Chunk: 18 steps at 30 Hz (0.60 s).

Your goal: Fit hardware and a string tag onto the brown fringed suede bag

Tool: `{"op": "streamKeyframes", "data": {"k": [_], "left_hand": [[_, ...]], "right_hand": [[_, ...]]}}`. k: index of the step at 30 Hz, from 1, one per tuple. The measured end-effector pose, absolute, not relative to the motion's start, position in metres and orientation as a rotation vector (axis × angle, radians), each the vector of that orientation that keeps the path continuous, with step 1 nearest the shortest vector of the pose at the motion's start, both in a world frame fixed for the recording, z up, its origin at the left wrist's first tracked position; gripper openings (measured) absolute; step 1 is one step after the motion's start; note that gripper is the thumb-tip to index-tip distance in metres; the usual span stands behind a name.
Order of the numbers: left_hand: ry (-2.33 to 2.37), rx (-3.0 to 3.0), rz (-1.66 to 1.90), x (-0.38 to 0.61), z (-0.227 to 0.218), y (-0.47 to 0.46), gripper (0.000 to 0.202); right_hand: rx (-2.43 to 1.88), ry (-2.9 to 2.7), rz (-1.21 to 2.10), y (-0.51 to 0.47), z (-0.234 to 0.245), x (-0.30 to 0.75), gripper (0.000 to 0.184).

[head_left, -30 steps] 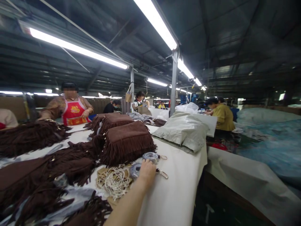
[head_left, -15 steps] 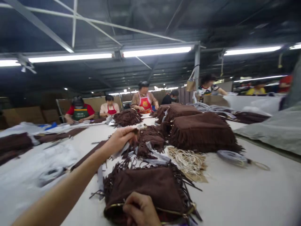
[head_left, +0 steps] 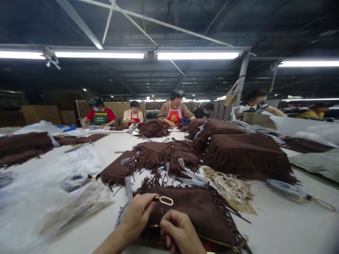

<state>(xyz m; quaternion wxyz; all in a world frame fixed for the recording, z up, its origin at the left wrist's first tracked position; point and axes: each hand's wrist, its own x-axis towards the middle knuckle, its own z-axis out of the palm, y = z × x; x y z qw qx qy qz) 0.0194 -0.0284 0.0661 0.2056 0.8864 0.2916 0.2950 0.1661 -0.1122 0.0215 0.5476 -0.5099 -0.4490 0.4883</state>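
A dark brown fringed bag [head_left: 196, 204] lies on the table in front of me, its gold zipper edge towards me and partly unzipped. Over its left side, my left hand [head_left: 136, 213] pinches the end of a strap, from which an oval gold metal clasp [head_left: 166, 200] sticks out to the right. Grey wrapping [head_left: 122, 211] shows behind that hand. My right hand [head_left: 181, 229] is closed at the bag's zippered opening, fingers curled; what lies between them is hidden. The two hands are close but apart.
White cords [head_left: 230, 187] lie on brown paper beyond the bag. Stacked fringed bags [head_left: 246, 155] stand at right, with more fringed pieces [head_left: 156, 151] in the middle. A wrapped strap coil [head_left: 287, 188] lies right, clear plastic [head_left: 76, 208] left. Several people work across the table.
My left hand has come back towards me from the pile, bringing the clasp over the bag. My right hand stays at the bag's opening. The view has shifted left.
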Motion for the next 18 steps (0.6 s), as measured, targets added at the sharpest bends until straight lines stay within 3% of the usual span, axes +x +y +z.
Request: {"op": "streamKeyframes", "data": {"k": [11, 18], "left_hand": [[0.576, 2.787, 0.92, 0.021, 0.052, -0.036, 0.035], [0.518, 2.429, 0.807, 0.027, 0.069, -0.056, 0.026]], "right_hand": [[-1.127, -1.082, 1.19, -0.112, 0.017, 0.169, 0.045], [-1.08, -1.042, 1.176, -0.114, 0.012, 0.172, 0.055]]}}
